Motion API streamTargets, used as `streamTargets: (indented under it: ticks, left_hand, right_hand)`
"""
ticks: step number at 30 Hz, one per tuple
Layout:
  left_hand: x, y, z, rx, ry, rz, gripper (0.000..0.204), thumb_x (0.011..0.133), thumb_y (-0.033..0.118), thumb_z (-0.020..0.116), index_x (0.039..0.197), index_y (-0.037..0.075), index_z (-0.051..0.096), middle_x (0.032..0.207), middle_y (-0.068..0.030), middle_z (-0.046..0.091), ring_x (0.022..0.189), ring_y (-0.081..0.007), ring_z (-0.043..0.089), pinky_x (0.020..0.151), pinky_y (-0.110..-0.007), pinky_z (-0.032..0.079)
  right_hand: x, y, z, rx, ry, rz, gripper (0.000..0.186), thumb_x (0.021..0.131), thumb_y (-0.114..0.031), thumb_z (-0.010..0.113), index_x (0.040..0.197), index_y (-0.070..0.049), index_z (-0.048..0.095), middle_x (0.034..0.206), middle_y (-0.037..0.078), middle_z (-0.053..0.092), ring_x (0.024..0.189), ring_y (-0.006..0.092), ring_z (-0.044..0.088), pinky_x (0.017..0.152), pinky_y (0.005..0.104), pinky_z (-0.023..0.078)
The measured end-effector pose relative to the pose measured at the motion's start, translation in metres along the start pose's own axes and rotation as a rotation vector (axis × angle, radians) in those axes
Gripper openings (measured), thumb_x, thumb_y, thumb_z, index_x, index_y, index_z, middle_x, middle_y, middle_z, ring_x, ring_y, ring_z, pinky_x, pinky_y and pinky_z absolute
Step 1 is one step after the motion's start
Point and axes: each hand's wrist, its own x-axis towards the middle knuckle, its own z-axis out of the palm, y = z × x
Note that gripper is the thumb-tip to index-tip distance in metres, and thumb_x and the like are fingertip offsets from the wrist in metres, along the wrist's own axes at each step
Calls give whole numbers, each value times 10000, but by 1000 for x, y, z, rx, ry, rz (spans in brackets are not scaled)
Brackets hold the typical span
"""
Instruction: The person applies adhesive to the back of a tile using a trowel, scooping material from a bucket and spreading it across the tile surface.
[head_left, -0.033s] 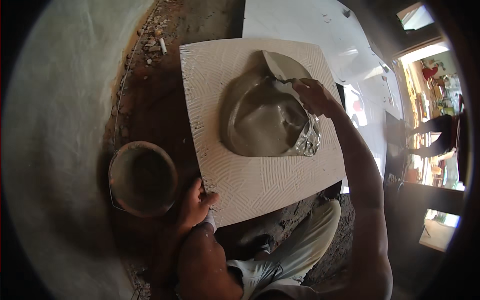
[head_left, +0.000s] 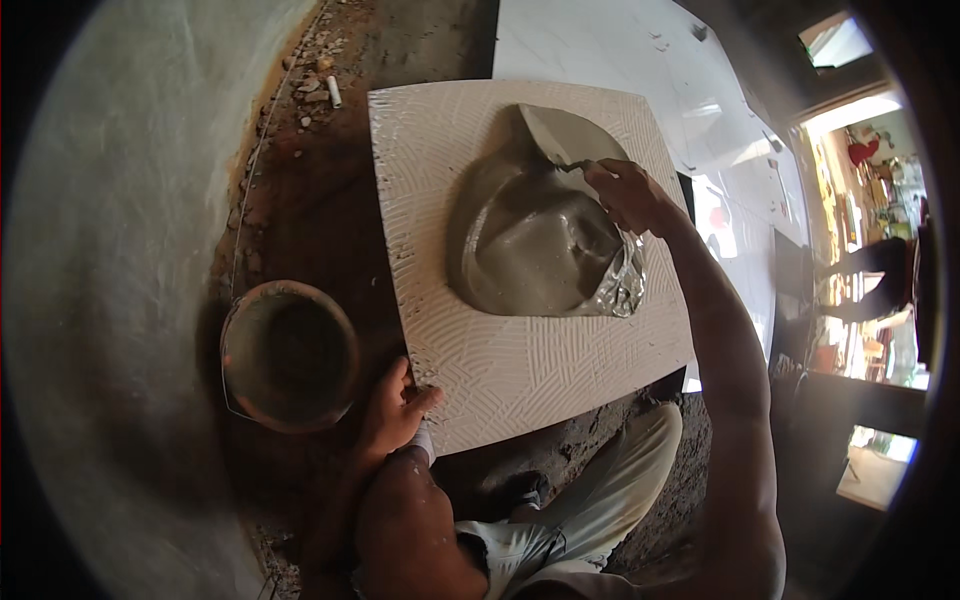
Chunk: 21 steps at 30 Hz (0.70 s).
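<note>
Here's the left hand (head_left: pixel 398 412) at the near-left corner of the ridged tile (head_left: pixel 520 375), thumb over the edge; whether that grip presses together, I can't tell. Right arm (head_left: pixel 728 350) reaching far, right hand (head_left: pixel 628 198) wrapped tight around the trowel (head_left: pixel 568 132) at the mortar's (head_left: pixel 540 260) far side! Blade slants far-left to near-right, corner pointing far-left. Dirt floor (head_left: pixel 315 205) left, white slabs (head_left: pixel 590 35) beyond, bright opening (head_left: pixel 850 200) far right.
</note>
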Motion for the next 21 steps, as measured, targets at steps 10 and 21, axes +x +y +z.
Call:
streamTargets:
  ticks: [10, 21]
  left_hand:
    - [3, 3, -5, 21, -53, 37, 507, 905, 258, 768, 1212, -47, 502, 1099, -175, 694, 1001, -175, 669, 844, -326, 531]
    - [-18, 12, -13, 123, -240, -80, 549, 846, 246, 821, 1254, -26, 573, 1118, -141, 707, 1047, -200, 670, 899, -351, 532]
  right_hand:
    - [-15, -56, 34, -454, -382, -150, 311, 958, -336, 618, 1064, -47, 664, 697, 55, 598, 536, 145, 585, 489, 308, 477]
    - [-120, 21, 43, -841, -452, -823, 272, 908, -292, 694, 1146, -162, 683, 919, 40, 699, 764, 233, 722, 650, 398, 617]
